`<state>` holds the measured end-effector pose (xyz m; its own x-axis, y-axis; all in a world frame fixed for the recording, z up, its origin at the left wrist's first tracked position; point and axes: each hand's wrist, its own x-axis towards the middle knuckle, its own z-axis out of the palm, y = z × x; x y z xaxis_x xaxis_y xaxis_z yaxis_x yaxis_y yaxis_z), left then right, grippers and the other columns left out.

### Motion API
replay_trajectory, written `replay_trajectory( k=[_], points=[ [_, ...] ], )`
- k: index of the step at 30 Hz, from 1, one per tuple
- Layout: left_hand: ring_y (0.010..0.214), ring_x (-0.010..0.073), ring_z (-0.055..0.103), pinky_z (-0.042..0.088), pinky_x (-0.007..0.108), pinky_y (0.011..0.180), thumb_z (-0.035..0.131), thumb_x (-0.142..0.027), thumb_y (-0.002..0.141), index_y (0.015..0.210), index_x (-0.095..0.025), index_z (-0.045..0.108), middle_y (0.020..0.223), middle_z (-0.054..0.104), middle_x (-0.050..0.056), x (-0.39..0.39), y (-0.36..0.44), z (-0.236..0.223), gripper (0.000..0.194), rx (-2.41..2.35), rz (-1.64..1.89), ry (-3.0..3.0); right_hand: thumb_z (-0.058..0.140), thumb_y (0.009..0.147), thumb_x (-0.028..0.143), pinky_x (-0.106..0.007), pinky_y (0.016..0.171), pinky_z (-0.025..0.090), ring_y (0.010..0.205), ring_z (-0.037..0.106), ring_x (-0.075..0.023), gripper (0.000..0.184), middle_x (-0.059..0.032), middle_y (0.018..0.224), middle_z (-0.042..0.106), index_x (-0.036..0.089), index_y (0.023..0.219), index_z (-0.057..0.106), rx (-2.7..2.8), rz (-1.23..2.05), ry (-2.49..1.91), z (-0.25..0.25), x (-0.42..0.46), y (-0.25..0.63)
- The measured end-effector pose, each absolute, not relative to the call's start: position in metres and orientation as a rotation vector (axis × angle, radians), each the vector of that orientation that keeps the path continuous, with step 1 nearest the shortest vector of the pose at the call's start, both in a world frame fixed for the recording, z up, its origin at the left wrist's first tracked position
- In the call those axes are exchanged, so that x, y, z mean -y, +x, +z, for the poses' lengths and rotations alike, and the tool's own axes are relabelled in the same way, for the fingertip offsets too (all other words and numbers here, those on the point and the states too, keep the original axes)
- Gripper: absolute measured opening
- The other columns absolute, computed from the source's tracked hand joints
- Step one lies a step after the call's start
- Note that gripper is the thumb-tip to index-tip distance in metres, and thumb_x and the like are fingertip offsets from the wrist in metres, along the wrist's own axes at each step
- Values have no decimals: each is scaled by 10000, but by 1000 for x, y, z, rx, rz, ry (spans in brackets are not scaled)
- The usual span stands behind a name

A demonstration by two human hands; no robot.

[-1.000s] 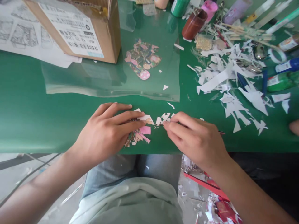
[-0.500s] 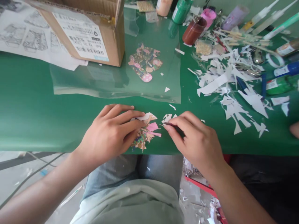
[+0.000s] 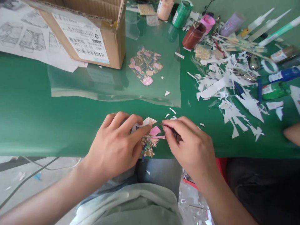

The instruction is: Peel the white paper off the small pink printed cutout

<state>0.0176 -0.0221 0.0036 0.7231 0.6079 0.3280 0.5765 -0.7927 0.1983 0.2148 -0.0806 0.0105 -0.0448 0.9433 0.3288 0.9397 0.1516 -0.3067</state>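
My left hand (image 3: 117,142) rests on the green table with its fingers spread and bent. Its index fingertip presses on a pile of small cut paper pieces (image 3: 148,145), patterned and tan. Pink paper strips (image 3: 155,130) stick out of the pile to the right, and a white paper piece (image 3: 150,121) lies under the fingers. Just right of the pile, my right hand (image 3: 191,140) pinches a slim dark pointed tool (image 3: 169,125); the fingers hide most of it, so its exact kind is unclear. Its tip points left, slightly apart from the pink strips.
A clear plastic sheet (image 3: 77,89) bears a patterned paper collage (image 3: 146,65). The cardboard box (image 3: 93,40) stands at the back left. White paper scraps (image 3: 217,82) and several paint bottles (image 3: 195,35) crowd the right side. Another person's arm (image 3: 292,133) shows at the right edge.
My left fingers have bent more, and the index fingertip has shifted right over the pile. The pile sits slightly further right. My right hand and its tool have moved a little left.
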Motion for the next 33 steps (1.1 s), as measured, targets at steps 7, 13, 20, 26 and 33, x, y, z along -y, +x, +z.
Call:
replay_trajectory(
  k=[7,13,20,26,33],
  points=[
    [830,263,536,431,437,716,542,-204,817,1200,-242,661,998,672,82,30,28,0,403,-1070,593,2844,518,933,165,-250,571,423,682,626,-125,224,-51,917,688,195,1034,715,1877,-105,-1884,3,76,199],
    [849,276,530,435,454,731,541,-217,805,1178,-227,667,983,658,94,29,30,0,394,-1078,584,2845,526,930,169,-260,548,403,672,613,-127,222,-48,884,677,195,1026,724,1905,-155,-1918,1,76,195],
    [922,287,551,444,469,789,538,-224,832,1208,-236,657,1164,668,89,31,29,-4,395,-1062,588,2864,509,949,176,-265,536,358,630,584,-117,226,-56,899,683,182,1047,712,1954,-266,-1970,1,79,189],
    [929,287,567,447,476,806,537,-224,845,1225,-247,654,1177,677,77,31,28,-5,398,-1070,619,2840,493,947,158,-269,485,303,574,557,-97,220,-47,871,675,179,1036,694,1982,-326,-2018,4,81,184],
    [923,295,570,464,486,784,542,-231,851,1200,-225,665,1176,688,80,32,30,-5,370,-1071,628,2870,511,935,151,-270,458,293,549,561,-90,204,-43,885,692,175,1014,698,1992,-323,-2048,9,87,186]
  ],
)
